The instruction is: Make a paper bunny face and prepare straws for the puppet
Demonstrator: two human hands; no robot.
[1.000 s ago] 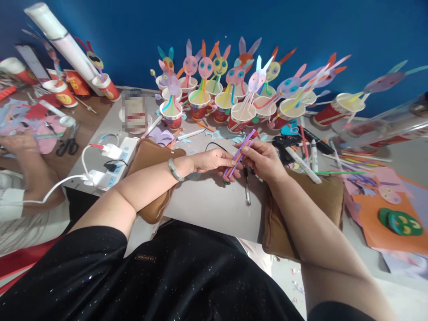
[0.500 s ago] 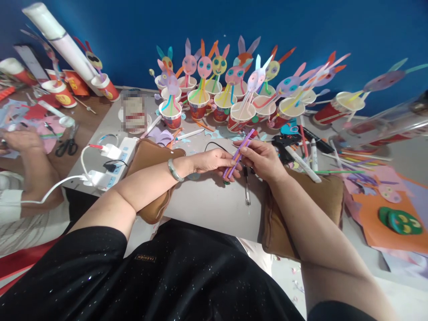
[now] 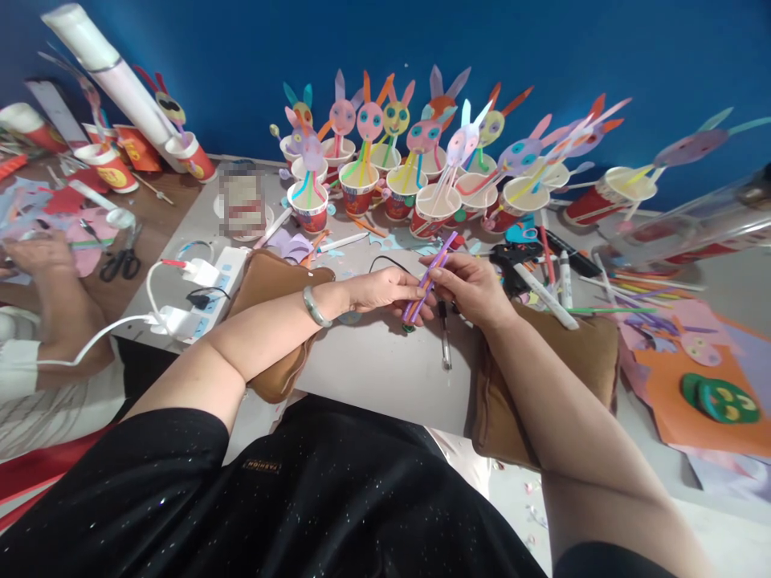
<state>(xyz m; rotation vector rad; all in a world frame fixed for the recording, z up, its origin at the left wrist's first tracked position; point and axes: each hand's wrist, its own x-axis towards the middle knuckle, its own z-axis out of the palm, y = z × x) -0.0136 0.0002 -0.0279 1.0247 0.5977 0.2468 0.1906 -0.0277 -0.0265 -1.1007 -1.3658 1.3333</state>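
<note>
Two purple drinking straws (image 3: 417,308) lie side by side, slanting between my hands above the grey table. My left hand (image 3: 389,291) pinches them near the middle and lower part, thumb on top. The fingers of my right hand (image 3: 473,287) are closed on their upper part. Between the straws shows a narrow orange strip, partly covered by my fingers. Just below my hands a pen (image 3: 446,337) lies on the table. A small green round piece (image 3: 408,327) sits under the straws' lower ends.
Paper cups with straw-and-paper rabbit figures (image 3: 360,189) line the blue wall. Brown cushions (image 3: 274,321) lie under both forearms. A power strip (image 3: 210,297) with plugs stands left. Orange paper (image 3: 680,401) and markers (image 3: 564,277) lie right. Another person's hand (image 3: 39,253) works at far left.
The straws' upper ends have spread slightly apart in my hands. My arms stay in nearly the same place. The other person's hand at far left has shifted a little.
</note>
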